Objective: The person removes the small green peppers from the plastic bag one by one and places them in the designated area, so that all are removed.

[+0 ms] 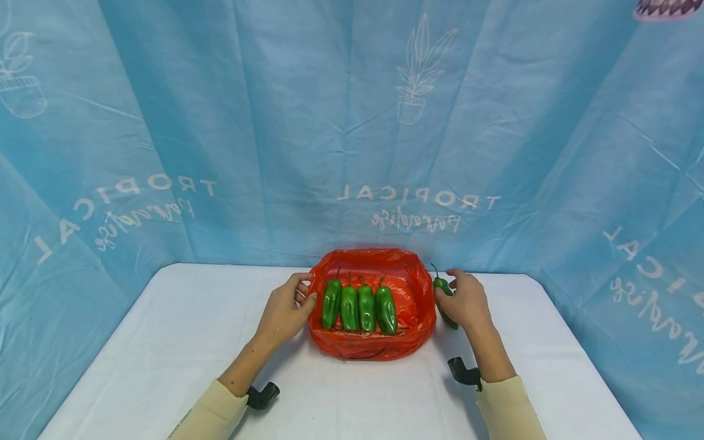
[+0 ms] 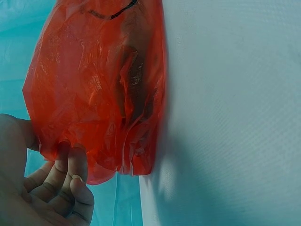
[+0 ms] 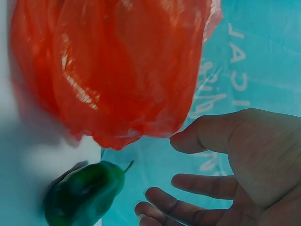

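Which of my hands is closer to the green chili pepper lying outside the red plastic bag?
Right. Your right hand is close over that green chili pepper; your left hand is farther off, at the opposite side of the red plastic bag.

Left wrist view: left hand (image 2: 35, 193) at the edge of a red plastic bag (image 2: 80, 84).

Thumb and bent fingers meet at a corner of the bag, lower left of the view, with the film between them; thumb tip hidden. Other fingers curl just below, apart from the film. Film translucent, creased, shiny, gathered in folds toward the lower right. A dark brownish shape (image 2: 138, 70) shows through along the bag's right side; nature unclear. A black cord (image 2: 123, 10) curves across the top. White, finely textured table (image 2: 240, 113) fills the right half, shadowed beside the bag; blue backdrop (image 2: 16, 61) at left and bottom.
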A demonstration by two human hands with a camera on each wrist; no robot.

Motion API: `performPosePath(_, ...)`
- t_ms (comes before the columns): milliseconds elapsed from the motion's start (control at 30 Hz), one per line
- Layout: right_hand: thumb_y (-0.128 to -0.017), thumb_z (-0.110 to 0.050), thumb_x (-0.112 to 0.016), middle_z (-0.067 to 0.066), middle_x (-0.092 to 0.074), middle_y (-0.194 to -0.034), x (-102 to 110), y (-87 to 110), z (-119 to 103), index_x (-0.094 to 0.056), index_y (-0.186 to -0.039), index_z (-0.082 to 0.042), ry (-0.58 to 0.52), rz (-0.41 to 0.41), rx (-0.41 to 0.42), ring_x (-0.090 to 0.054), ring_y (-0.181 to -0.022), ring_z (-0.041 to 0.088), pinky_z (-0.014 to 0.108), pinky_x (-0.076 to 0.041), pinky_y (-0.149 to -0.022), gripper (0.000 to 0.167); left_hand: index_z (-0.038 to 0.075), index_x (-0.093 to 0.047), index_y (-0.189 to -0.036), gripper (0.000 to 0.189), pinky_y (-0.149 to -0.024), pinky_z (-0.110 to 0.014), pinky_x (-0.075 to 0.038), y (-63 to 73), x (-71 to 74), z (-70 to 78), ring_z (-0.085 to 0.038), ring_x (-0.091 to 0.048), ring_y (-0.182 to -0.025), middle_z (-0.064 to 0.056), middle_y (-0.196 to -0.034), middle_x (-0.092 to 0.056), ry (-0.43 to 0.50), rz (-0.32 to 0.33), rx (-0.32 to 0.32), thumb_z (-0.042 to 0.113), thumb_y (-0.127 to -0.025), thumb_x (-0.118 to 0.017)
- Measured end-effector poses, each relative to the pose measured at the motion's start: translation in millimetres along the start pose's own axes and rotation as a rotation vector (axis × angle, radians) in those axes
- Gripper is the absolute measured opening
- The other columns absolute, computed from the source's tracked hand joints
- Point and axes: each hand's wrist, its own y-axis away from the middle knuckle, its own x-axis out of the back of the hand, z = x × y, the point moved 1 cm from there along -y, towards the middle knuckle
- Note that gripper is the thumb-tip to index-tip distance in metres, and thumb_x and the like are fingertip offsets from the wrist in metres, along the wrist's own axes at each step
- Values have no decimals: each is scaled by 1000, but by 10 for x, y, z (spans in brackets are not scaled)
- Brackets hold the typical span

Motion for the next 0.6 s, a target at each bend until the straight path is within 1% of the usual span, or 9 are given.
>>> performPosePath(233,-89,-23,-76,27,-66,-124,48,75,-125,-59,-143,2,-28,49,55,-64,-109,42,56,-60,-87,61,5,-65,-133,39,-68,-27,-54,-3,-2,-4,-16,-64,-79,-4,-93,-68,-1,4,-4,10,-96,-73)
performPosePath(333,-89,-21,-77,26,-66,-122,52,108,-170,-59,-142,2,-39,55,75,-64,-107,41,56,-60,-87,60,5,-65,-133,39,-68,-27,-54,-1,-3,-5,-16,-64,-79,-4,-93,-68,2,5,0,11,-96,-73)
performPosePath(600,-88,-18,-81,24,-67,-115,-8,177,-285,-62,-138,2,-72,86,165,-62,-101,37,53,-60,-84,57,6,-65,-133,37,-67,-27,-55,3,-5,-4,-15,-63,-79,-2,-94,-67,0,-4,3,13,-97,-72)
